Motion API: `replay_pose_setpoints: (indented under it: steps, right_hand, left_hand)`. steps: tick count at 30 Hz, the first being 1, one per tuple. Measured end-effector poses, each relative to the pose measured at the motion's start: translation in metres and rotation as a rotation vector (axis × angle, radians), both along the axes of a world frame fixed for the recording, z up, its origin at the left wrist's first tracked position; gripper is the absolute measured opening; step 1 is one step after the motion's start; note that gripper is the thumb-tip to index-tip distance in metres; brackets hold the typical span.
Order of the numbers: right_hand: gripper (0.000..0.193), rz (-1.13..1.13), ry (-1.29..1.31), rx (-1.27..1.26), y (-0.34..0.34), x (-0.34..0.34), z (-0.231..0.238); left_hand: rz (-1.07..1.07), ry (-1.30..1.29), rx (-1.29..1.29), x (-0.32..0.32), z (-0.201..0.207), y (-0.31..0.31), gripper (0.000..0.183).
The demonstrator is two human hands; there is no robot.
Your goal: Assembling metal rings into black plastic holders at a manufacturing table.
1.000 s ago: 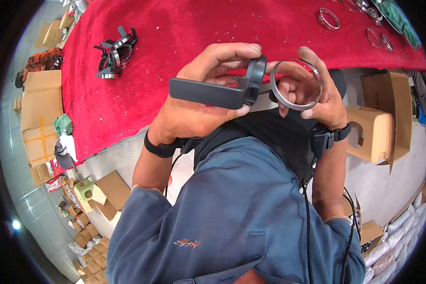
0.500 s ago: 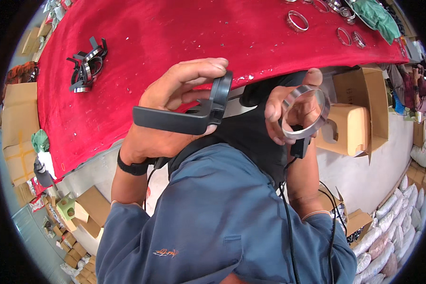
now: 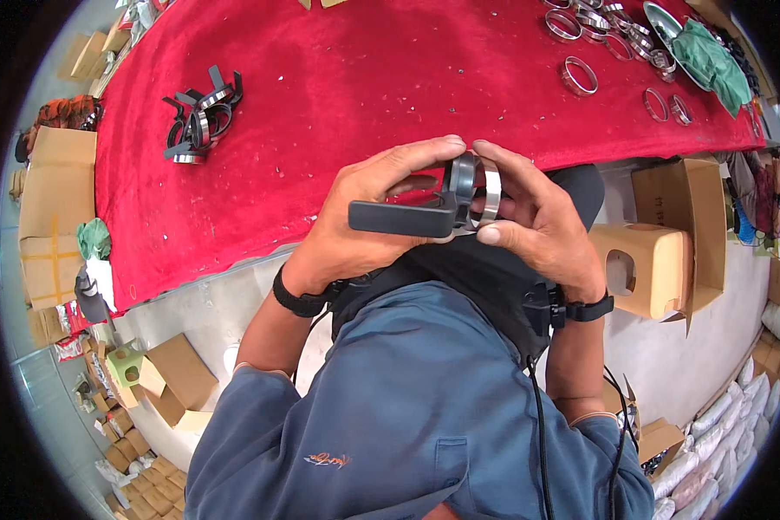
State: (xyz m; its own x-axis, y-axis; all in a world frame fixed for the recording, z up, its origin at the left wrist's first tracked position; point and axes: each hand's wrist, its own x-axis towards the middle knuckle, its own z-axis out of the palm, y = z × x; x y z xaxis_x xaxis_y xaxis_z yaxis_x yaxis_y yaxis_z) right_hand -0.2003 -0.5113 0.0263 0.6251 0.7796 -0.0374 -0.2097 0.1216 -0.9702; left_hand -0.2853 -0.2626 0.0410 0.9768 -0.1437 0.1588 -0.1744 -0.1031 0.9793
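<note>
In front of my body, my left hand (image 3: 368, 204) is closed round a black plastic ring with a handle (image 3: 403, 218); the flat handle points left. My right hand (image 3: 550, 227) grips a shiny metal ring (image 3: 491, 192) between thumb and fingers. Both rings stand on edge, face to face, the metal one just right of the black one. They look very close; whether they touch or overlap is hard to tell. Some of my fingers are hidden behind the rings.
A red cloth-covered table (image 3: 321, 95) spreads ahead. On it lie a pile of black-handled rings (image 3: 201, 121) at left and several loose metal rings (image 3: 579, 76) at far right, by a green cloth (image 3: 711, 65). An open cardboard box (image 3: 706, 234) stands right of my legs.
My hands have come together. The right hand has brought the metal ring leftward to the black ring, and the left hand has moved right. The view has shifted slightly.
</note>
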Motion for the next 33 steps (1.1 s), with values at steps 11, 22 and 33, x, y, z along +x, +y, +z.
replay_pose_setpoints:
  steps: [11, 22, 33]
  right_hand:
    - [0.091, -0.086, -0.149, 0.004, 0.016, -0.012, 0.000]
    - [0.090, -0.136, -0.263, -0.017, 0.020, -0.018, -0.001]
    - [0.081, -0.324, -0.212, -0.010, 0.022, -0.028, -0.009]
  left_hand:
    - [0.018, 0.054, 0.015, -0.005, 0.000, 0.006, 0.087]
    - [0.043, 0.061, 0.082, -0.006, 0.013, 0.005, 0.080]
    - [-0.064, -0.078, 0.204, 0.009, 0.010, -0.004, 0.070]
